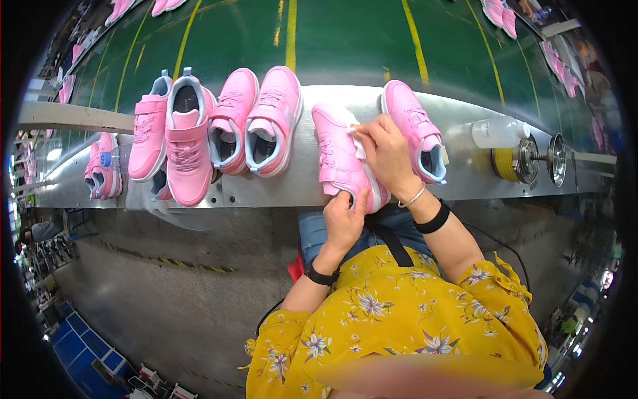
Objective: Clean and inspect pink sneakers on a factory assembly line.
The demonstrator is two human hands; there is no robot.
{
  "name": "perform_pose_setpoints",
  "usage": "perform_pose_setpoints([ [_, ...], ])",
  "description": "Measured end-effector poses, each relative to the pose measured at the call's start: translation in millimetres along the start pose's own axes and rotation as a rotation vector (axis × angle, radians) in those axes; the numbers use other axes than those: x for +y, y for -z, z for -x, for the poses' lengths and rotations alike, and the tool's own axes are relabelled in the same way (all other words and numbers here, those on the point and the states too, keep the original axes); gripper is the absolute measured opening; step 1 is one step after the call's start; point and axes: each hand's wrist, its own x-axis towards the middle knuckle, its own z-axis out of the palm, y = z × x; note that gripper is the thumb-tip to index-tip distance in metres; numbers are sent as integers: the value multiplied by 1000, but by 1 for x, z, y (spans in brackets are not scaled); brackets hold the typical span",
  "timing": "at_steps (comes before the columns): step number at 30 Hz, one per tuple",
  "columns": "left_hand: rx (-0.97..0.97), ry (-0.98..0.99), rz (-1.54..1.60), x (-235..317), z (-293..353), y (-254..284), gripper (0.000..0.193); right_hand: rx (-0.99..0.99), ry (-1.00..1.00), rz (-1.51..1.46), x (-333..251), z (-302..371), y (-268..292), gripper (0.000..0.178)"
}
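Note:
A pink sneaker [337,154] lies tilted on the metal bench top [362,93], its toe pointing away from me. My left hand [345,218] grips it at the heel end, thumb and fingers closed round the collar. In my right hand [387,149] a small white cloth [359,143] is pinched between thumb and fingers, against the shoe's side. Just right of that hand stands another pink sneaker [413,126] with a light blue lining. Part of the held shoe's heel is hidden by my fingers.
Left along the bench stand several pink sneakers [272,113]. To the right are a clear plastic bottle [495,132] lying on its side and a roll of yellow tape [506,163] by a metal spindle. Beyond runs a green conveyor belt [339,43] with yellow lines. A metal rail [73,117] juts in from the left.

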Motion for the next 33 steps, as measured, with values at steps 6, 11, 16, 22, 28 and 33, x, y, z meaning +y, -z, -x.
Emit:
perform_pose_setpoints([
  [6,24,-28,9,-8,2,0,32,-165,-8,-53,-6,59,34,9],
  [11,22,-26,53,-5,1,-5,29,-174,-26,-57,-4,68,43,8],
  [16,53,19,108,3,-1,-7,28,-54,13,-152,7,53,22,8],
  [22,15,26,-18,-2,3,-5,29,-219,27,-115,-9,108,59,11],
  [28,22,45,39,5,-1,-7,30,-7,34,-116,12,66,30,8],
  [33,54,51,79,6,0,-9,30,-85,57,-123,8,92,42,14],
])
